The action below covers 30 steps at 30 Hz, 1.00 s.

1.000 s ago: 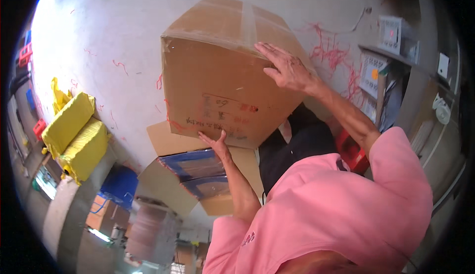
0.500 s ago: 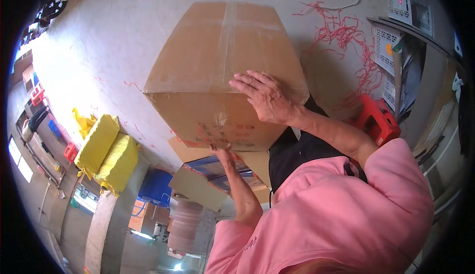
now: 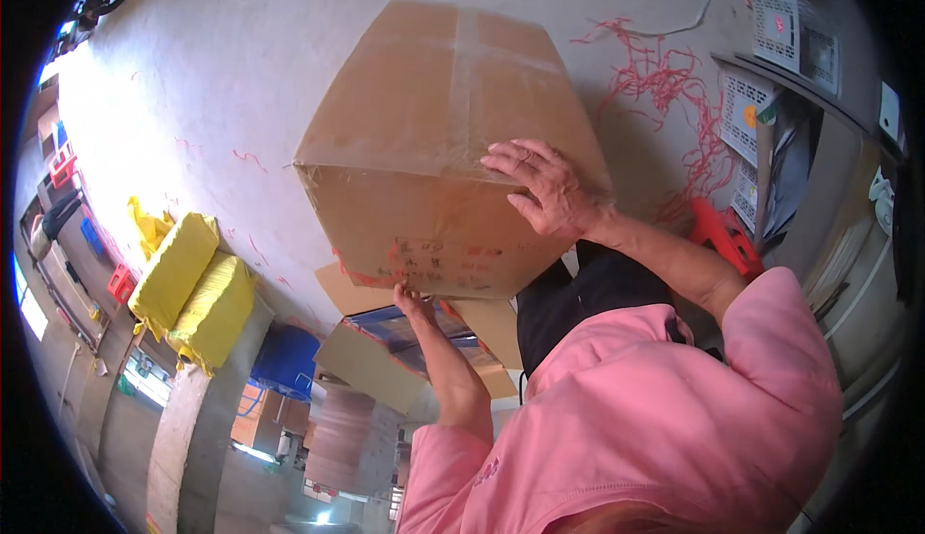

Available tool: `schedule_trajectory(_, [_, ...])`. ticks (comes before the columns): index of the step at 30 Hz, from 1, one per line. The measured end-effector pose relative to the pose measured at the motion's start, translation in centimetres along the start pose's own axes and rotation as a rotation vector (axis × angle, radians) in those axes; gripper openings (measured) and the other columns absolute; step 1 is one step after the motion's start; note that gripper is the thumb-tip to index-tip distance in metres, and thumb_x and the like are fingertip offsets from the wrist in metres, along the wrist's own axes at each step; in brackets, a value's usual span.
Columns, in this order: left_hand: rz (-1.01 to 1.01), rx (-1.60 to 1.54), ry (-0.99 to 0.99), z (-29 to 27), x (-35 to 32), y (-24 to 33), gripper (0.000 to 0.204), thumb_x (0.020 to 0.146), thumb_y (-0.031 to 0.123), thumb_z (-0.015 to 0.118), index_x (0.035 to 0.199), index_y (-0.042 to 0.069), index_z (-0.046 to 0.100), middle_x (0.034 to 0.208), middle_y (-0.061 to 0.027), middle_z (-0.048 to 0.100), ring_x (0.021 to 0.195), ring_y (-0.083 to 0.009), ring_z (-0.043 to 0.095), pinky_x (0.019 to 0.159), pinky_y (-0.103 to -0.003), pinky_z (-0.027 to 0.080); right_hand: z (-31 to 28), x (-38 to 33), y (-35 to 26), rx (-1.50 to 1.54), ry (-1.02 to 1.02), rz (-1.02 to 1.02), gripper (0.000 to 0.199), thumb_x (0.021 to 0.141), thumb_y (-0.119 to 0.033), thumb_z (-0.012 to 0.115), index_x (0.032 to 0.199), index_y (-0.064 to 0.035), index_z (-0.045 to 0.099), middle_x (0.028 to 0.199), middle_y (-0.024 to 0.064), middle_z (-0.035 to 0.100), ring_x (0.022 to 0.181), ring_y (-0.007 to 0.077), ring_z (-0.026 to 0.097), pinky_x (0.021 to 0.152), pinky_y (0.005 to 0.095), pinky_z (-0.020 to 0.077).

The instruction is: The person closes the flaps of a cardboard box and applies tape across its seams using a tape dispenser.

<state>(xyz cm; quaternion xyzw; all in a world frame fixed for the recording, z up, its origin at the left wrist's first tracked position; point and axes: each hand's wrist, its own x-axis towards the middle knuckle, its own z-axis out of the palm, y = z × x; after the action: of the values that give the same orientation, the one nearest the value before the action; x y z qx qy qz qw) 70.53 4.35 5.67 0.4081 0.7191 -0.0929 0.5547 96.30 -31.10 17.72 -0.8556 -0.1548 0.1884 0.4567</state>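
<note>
A large brown cardboard box (image 3: pixel 385 100), taped shut with clear tape, stands in front of me. Along its near upper edge my right hand (image 3: pixel 551 187) lies with the fingers stretched out, pressing on the cardboard. Down at the lower edge of the printed side, my left hand (image 3: pixel 413 303) has its fingers curled against the box; the fingertips are partly hidden. Just beneath that hand is a second carton (image 3: pixel 366 360) with its flaps spread, and something blue and dark shows inside it.
Yellow wrapped bundles (image 3: pixel 198 283) lie to the left, near a blue barrel (image 3: pixel 282 362). Tangled red string (image 3: pixel 665 81) is strewn over the floor at right, close to a red plastic stool (image 3: pixel 725 237) and white perforated crates (image 3: pixel 776 28).
The cardboard box has turned a little and shifted slightly right. My right hand has moved right with its edge, while my left hand sits slightly farther left along the lower edge.
</note>
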Motion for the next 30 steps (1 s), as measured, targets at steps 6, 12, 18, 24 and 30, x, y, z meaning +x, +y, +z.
schedule_trajectory(6, [-0.026,0.025,-0.025,-0.1,0.1,0.6,0.052,0.07,0.039,0.052,0.115,0.015,0.047,0.123,-0.0071,0.039,0.119,-0.0277,0.033,0.087,-0.057,0.033,-1.8,2.7,-0.7,-0.076,-0.093,0.008,0.07,0.061,-0.009,0.058,0.129,-0.0098,0.044,0.109,0.0118,0.048,0.104,0.0281,0.046,0.094,0.0414,0.0307])
schedule_trajectory(12, [-0.018,0.048,0.013,0.4,0.8,0.0,0.051,0.069,0.035,0.051,0.116,0.015,0.046,0.119,-0.0082,0.041,0.109,-0.0275,0.039,0.078,-0.053,0.04,-2.0,4.0,-0.2,-0.208,-0.203,-0.074,0.085,0.051,-0.014,0.056,0.134,-0.0108,0.038,0.099,0.0118,0.046,0.096,0.0254,0.046,0.088,0.0387,0.0286])
schedule_trajectory(18, [0.049,0.191,0.012,0.4,1.1,-0.6,0.047,0.066,0.027,0.051,0.111,0.014,0.047,0.118,-0.0079,0.039,0.109,-0.028,0.037,0.083,-0.054,0.036,-2.5,6.6,-0.1,-0.182,-0.447,0.016,0.089,0.051,-0.011,0.058,0.137,-0.0186,0.035,0.093,0.0115,0.044,0.094,0.0277,0.046,0.084,0.0369,0.0346])
schedule_trajectory(24, [-0.019,0.128,0.072,-0.1,1.5,-0.3,0.046,0.065,0.025,0.051,0.11,0.015,0.048,0.117,-0.0087,0.04,0.11,-0.0302,0.036,0.087,-0.055,0.034,-2.5,7.2,0.1,-0.107,-0.517,0.049,0.09,0.052,-0.007,0.061,0.137,-0.023,0.035,0.094,0.0132,0.045,0.095,0.031,0.047,0.086,0.0398,0.0394])
schedule_trajectory(30, [-0.048,0.107,0.051,0.7,1.5,0.1,0.05,0.065,0.022,0.049,0.115,0.016,0.048,0.12,-0.0075,0.04,0.112,-0.0297,0.035,0.089,-0.056,0.033,-2.6,6.7,0.5,-0.041,-0.444,0.037,0.086,0.053,-0.007,0.063,0.134,-0.0213,0.039,0.095,0.0135,0.046,0.096,0.0306,0.048,0.087,0.0394,0.0403])
